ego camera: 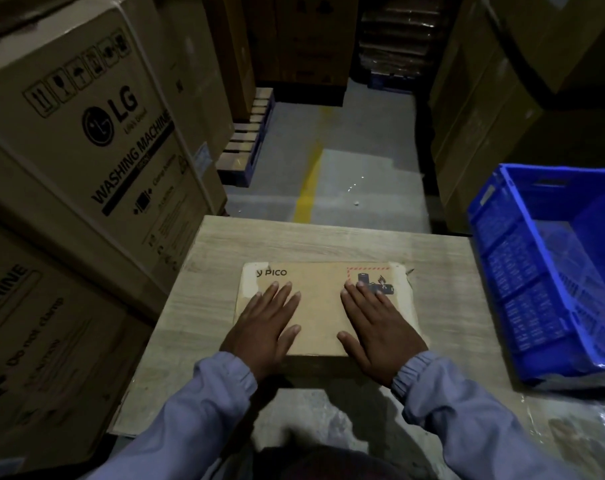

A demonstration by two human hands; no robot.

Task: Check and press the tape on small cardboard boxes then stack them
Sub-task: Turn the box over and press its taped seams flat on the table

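A small flat cardboard box (pixel 320 306) printed "PICO", with a battery and flame warning label at its far right corner, lies on a pale wood-grain table (pixel 329 240). My left hand (pixel 263 323) lies flat on the left half of the box top, fingers straight and spread. On the right half my right hand (pixel 375 323) presses flat too, its fingertips touching the warning label. Clear tape shows at the far corners of the box, slightly wrinkled at the right one.
A blue plastic crate (pixel 550 271) stands at the table's right side. Large washing machine cartons (pixel 79 140) are stacked close on the left. More cartons (pixel 484 116) rise on the right. An aisle with a yellow floor line (pixel 309 181) runs ahead.
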